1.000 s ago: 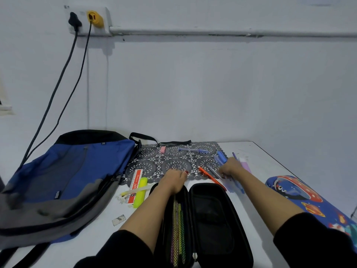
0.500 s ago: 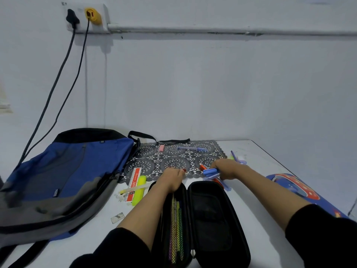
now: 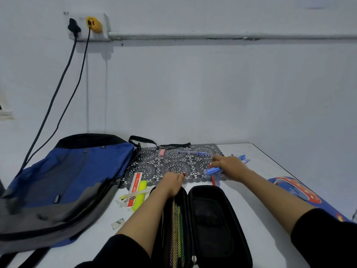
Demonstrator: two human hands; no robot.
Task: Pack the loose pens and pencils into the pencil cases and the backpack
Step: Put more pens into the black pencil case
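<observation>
A black pencil case (image 3: 210,227) lies open in front of me, with coloured pencils behind mesh in its left half. My left hand (image 3: 172,183) grips the far end of that left half. My right hand (image 3: 230,166) holds a bundle of blue and orange pens (image 3: 213,171) over the lace mat's right edge. More blue pens (image 3: 243,159) stick out beyond that hand. One blue pen (image 3: 193,152) lies on the mat's far side. A blue and grey backpack (image 3: 63,182) lies at the left. A blue cartoon pencil case (image 3: 301,194) sits at the right.
A black lace mat (image 3: 170,163) covers the table's far middle, with a pink eraser (image 3: 162,152) on it. A ruler (image 3: 134,188), a yellow highlighter (image 3: 140,197) and paper scraps (image 3: 117,223) lie left of the open case. Two cables (image 3: 63,78) hang from a wall socket.
My right hand has gathered the pens from the table at the mat's right, closed round them and lifted them slightly. My left hand has stayed on the case.
</observation>
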